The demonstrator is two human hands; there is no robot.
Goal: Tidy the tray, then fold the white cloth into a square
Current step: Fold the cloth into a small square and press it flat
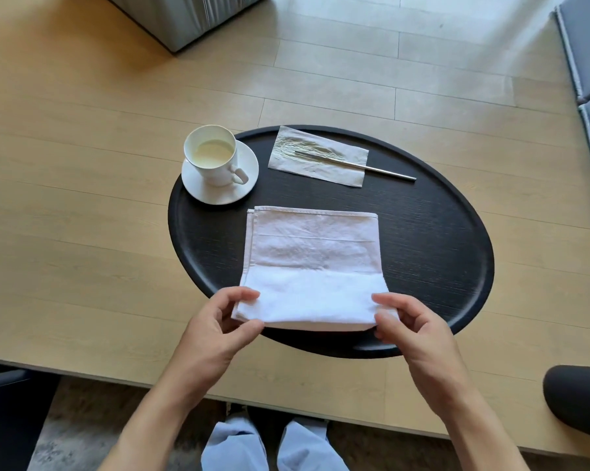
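A round black tray [433, 239] lies on the wooden table. A white cloth [312, 253], folded into a rectangle, rests on the tray's near half. My left hand [218, 324] pinches its near left corner and my right hand [412, 324] pinches its near right corner, lifting the near edge slightly off the tray. At the tray's far left a white cup [212, 158] with pale liquid stands on a saucer [218, 185]. At the far side a grey paper napkin [320, 156] lies flat with a metal utensil [385, 169] across it.
The light wooden table [82, 232] extends widely to the left and behind the tray. A grey upholstered block [184, 18] stands at the far left, grey cushions [589, 62] at the right edge. A dark rounded object [579, 399] sits at the near right.
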